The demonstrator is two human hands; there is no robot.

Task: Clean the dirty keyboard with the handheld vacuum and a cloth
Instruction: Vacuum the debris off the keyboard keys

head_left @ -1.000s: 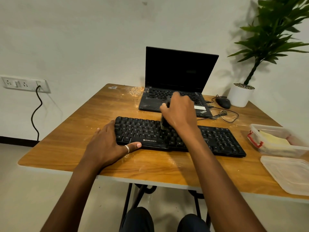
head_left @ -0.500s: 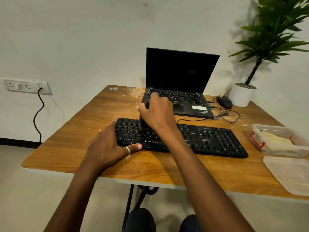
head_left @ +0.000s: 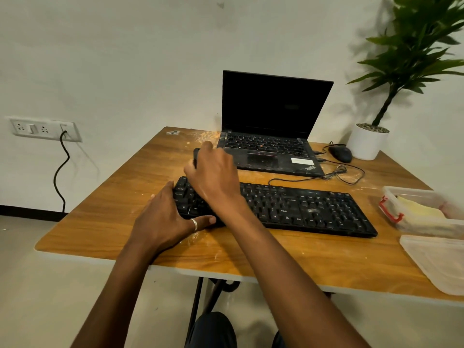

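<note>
bracing keyboard [head_left: 301,209] with your left hand [head_left: 163,219], fingers flat, against sliding; right hand [head_left: 216,177] clenches vacuum [head_left: 196,155] over left keys.

Black keyboard [head_left: 288,207], brown woodgrain table [head_left: 125,197]

A plain pale wall [head_left: 125,59] backed the wooden worktop [head_left: 113,209]; a white socket plate [head_left: 42,128] fed a black cable [head_left: 61,172]; the floor [head_left: 37,297] was beige; a potted plant [head_left: 367,141] stood far right.
</note>
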